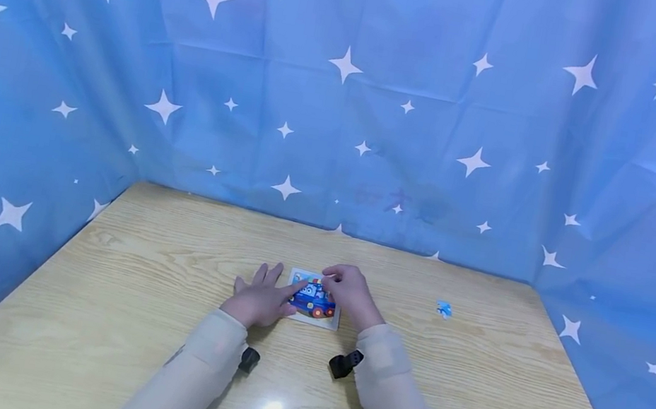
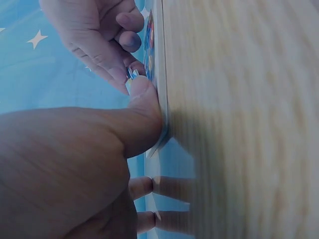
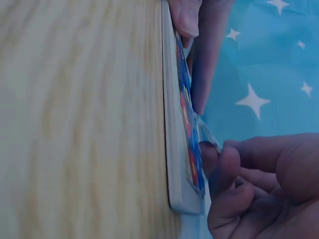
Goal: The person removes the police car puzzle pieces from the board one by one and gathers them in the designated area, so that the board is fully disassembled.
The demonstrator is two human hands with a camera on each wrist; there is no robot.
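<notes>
Lower centre of frame: left hand (image 1: 261,302) spread loose, touching the puzzle board (image 1: 310,320). Right hand (image 1: 352,295) pinches a thin piece (image 3: 210,135) — tilted, above the board. Loose puzzle piece (image 1: 444,309) right of centre — starry curtain (image 1: 318,103) behind, filling the upper frame.

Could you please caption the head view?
Left hand and right hand at a picture puzzle, one loose piece lying apart.

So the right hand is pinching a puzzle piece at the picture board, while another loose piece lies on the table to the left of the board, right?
Not quite: the loose piece lies on the table to the right of the picture board, as the head view shows. The right hand is indeed pinching a puzzle piece there.
</notes>
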